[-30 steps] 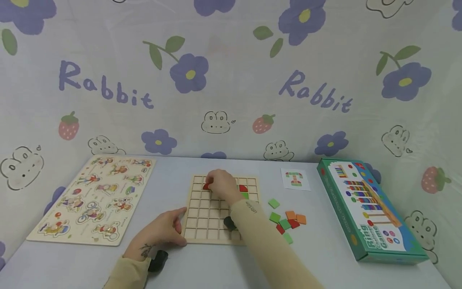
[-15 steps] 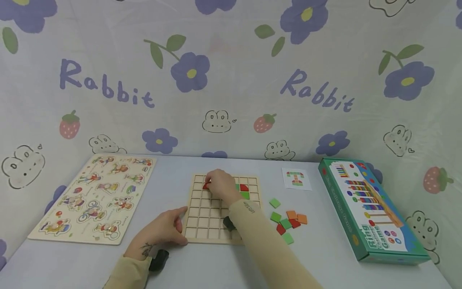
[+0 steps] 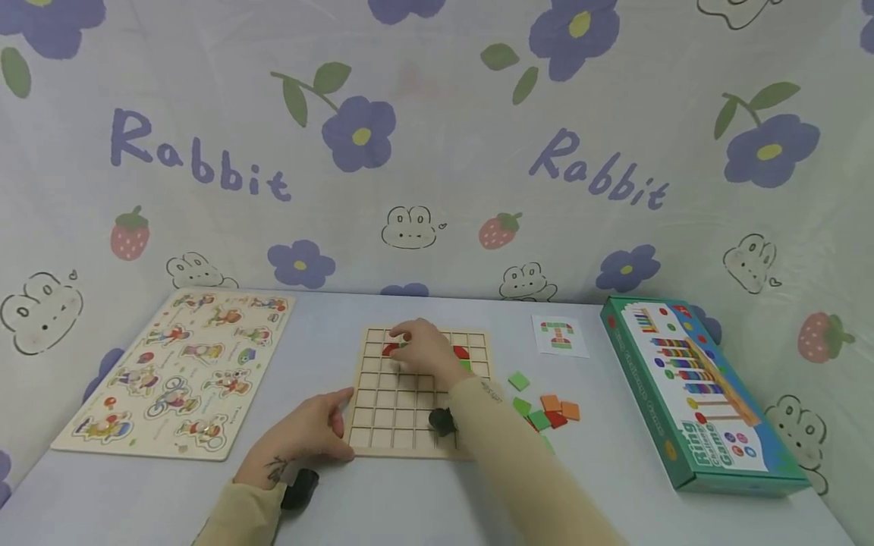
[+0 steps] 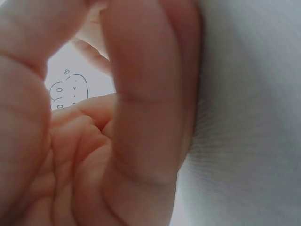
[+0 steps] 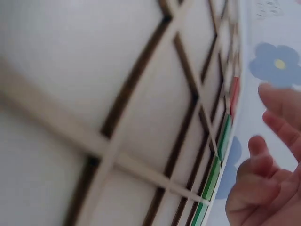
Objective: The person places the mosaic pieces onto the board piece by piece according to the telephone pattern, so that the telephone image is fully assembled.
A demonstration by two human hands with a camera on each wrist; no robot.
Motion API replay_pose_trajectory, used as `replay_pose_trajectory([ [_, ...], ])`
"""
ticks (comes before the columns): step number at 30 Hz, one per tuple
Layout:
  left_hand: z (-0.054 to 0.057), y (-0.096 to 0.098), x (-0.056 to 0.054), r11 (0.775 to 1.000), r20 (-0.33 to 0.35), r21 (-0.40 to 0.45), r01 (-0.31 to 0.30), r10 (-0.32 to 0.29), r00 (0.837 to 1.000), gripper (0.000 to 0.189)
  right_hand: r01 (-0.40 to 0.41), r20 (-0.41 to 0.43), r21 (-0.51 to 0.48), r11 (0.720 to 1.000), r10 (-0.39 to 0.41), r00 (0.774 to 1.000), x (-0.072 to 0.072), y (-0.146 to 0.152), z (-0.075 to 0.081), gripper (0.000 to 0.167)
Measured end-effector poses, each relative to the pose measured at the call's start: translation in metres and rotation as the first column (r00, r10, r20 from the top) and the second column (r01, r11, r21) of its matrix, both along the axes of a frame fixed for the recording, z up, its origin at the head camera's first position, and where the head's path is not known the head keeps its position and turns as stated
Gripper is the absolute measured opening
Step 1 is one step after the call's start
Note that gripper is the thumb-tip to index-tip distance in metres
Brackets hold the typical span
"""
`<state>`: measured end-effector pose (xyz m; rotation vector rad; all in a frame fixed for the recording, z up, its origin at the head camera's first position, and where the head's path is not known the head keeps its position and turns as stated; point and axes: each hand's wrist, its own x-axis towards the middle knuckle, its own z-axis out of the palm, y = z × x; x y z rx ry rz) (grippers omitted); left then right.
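Observation:
A wooden grid board (image 3: pixel 384 398) lies in the middle of the table. My left hand (image 3: pixel 307 434) touches its left edge, thumb at the near corner and index finger farther up. My right hand (image 3: pixel 430 355) hovers over the board's far rows, holding nothing, fingers loosely bent. Just left of its fingertips a red tile (image 3: pixel 389 349) sits in the grid; another red tile (image 3: pixel 461 353) and a green tile (image 3: pixel 466 365) show on its other side. The right wrist view shows a red tile (image 5: pixel 234 94) and several green tiles (image 5: pixel 211 180) in one row, fingers apart from them.
Loose green tiles (image 3: pixel 519 381), orange tiles (image 3: pixel 570 411) and red tiles (image 3: pixel 556 418) lie right of the board, partly behind my right sleeve. A pattern card (image 3: pixel 576 345) lies beyond them. A green game box (image 3: pixel 710 402) stands right; a wooden picture puzzle (image 3: pixel 157 394) lies left.
My right hand has let go of the red tile at the upper left of the grid; its fingers have spread and shifted slightly right. The left hand stays on the board's edge.

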<state>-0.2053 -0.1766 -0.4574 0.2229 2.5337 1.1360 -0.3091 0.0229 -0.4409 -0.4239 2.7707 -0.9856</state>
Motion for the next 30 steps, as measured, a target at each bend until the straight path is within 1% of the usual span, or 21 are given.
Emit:
replay_pose_trajectory([
  [2,0.001,0.001,0.0,1.0,0.003,-0.003,-0.002,0.002,1.0,0.097,-0.012,0.038,-0.131,0.991,0.017,0.999,0.002,0.01,0.001,0.042],
  [5,0.002,0.001,0.001,1.0,0.003,-0.005,-0.006,0.006,1.0,0.097,-0.015,0.083,-0.29,0.957,0.041,0.996,0.007,0.024,0.003,0.047],
  [7,0.002,0.002,0.001,1.0,0.001,-0.004,-0.005,0.005,1.0,0.096,0.005,0.116,-0.364,0.931,0.04,0.992,0.012,0.033,0.005,0.049],
  [10,0.001,0.002,0.001,1.0,-0.003,-0.002,-0.003,0.003,1.0,0.096,0.042,0.157,-0.434,0.9,0.03,0.987,0.02,0.047,0.009,0.05],
  [12,0.0,0.002,0.001,1.0,-0.005,-0.002,-0.003,0.003,1.0,0.096,0.066,0.175,-0.458,0.886,0.017,0.984,0.027,0.057,0.012,0.05],
  [15,0.0,0.002,0.001,1.0,0.0,-0.002,-0.002,0.002,1.0,0.095,0.095,0.185,-0.473,0.876,-0.007,0.983,0.038,0.075,0.014,0.049],
  [18,-0.001,0.001,0.0,1.0,0.005,-0.001,-0.003,0.003,1.0,0.095,0.148,0.215,-0.479,0.865,-0.047,0.975,0.048,0.093,0.014,0.049],
  [20,-0.001,0.001,0.0,1.0,0.006,0.0,-0.005,0.005,1.0,0.095,0.193,0.243,-0.474,0.859,-0.083,0.966,0.054,0.105,0.012,0.048],
  [24,-0.001,0.002,0.001,1.0,-0.001,0.001,-0.005,0.005,1.0,0.095,0.259,0.268,-0.437,0.861,-0.15,0.952,0.066,0.128,0.008,0.048],
  [27,-0.001,0.002,0.001,1.0,-0.009,0.004,-0.003,0.003,1.0,0.095,0.29,0.273,-0.411,0.864,-0.187,0.944,0.075,0.145,0.007,0.047],
  [30,0.0,0.001,0.002,1.0,-0.017,0.006,0.002,-0.002,1.0,0.096,0.325,0.292,-0.394,0.86,-0.218,0.931,0.085,0.163,0.005,0.047],
])
